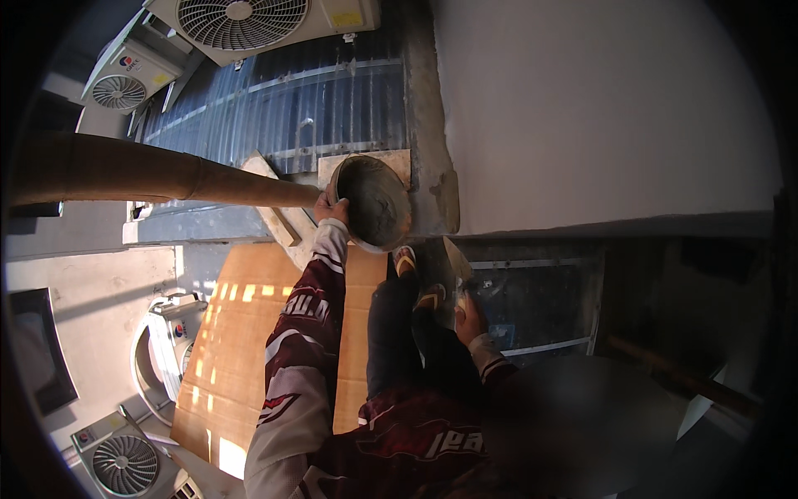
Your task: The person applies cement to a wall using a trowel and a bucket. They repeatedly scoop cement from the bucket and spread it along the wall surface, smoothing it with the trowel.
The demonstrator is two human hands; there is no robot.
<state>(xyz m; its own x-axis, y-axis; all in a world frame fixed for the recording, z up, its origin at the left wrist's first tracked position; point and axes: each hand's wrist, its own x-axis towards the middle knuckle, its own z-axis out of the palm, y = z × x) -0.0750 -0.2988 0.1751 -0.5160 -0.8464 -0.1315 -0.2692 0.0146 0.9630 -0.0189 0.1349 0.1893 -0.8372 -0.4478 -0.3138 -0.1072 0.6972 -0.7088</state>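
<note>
My left hand (331, 208) grips the rim of a round mortar pan (384, 200), its arm stretched forward. Grey wet mortar coats the inside of the pan, which tilts toward me. Lower on the right, my right hand (470, 319) is closed round the handle of a pointed trowel (456, 259). The blade points up and away from me, apart from the pan. A board (327, 169) shows behind the pan's far edge.
A thick bamboo pole (166, 170) runs in from the left to near my left hand. A plywood sheet (237, 333) lies under my left arm. Corrugated roofing (291, 108) spreads ahead, beside a pale wall (607, 116). Air-conditioner units (125, 461) are at the left.
</note>
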